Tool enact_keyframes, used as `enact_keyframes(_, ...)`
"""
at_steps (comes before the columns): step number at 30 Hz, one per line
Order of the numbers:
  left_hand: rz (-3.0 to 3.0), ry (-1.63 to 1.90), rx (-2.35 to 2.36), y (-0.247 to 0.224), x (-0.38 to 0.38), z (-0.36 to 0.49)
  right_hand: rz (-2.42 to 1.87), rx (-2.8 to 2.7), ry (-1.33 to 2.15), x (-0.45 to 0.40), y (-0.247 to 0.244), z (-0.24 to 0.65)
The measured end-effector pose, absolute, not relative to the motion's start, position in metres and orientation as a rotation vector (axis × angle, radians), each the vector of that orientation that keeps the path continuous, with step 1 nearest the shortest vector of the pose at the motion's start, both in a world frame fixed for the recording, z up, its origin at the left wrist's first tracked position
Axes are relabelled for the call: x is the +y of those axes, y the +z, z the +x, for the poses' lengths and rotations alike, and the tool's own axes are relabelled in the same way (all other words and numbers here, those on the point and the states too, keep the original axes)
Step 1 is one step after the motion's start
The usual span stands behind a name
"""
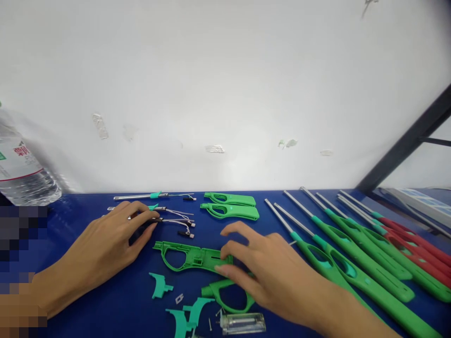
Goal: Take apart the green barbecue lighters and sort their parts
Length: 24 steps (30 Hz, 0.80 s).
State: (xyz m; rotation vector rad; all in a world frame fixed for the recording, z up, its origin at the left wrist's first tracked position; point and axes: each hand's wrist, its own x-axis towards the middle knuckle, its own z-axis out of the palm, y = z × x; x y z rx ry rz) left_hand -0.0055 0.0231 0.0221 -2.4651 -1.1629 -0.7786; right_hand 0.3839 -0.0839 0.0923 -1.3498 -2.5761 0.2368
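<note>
The green half shell [195, 257] lay on the blue table [123, 291], with its inner side up. Its wider end was under the fingertips of the right hand [268, 263], which was open, with the fingers bent and spread; I cannot tell if they touched it. The left hand [105, 232] was curved above the thin metal rods with wires [172, 220], the index fingertip at one of them, but whether it gripped this rod I cannot tell. Nearer to the wearer than the half shell were teal pieces [160, 285] and a clear tank [243, 324]. At the far left, the plastic bottle [21, 164] carried a white label with red characters, which were too small to read.
</note>
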Motion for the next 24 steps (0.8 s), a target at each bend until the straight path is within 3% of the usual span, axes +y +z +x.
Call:
enact_keyframes(5,-2.499,-0.877,-1.072,0.02,0.021,-0.004,-1.536,-2.515,0.115,-0.075,0.103,0.41)
enact_keyframes(11,-2.73,-0.905,-0.861,0.038,0.005,0.008,-1.823,-2.596,0.324,-0.065,0.113,0.417)
enact_keyframes(20,-2.883,-0.945,-0.909,0.044,-0.01,0.021,-1.699,-2.624,0.272,-0.064,0.105,0.429)
enact_keyframes(24,-2.861,-0.978,-1.16,0.04,-0.024,0.03,-1.527,-2.511,0.515,-0.069,0.115,0.432)
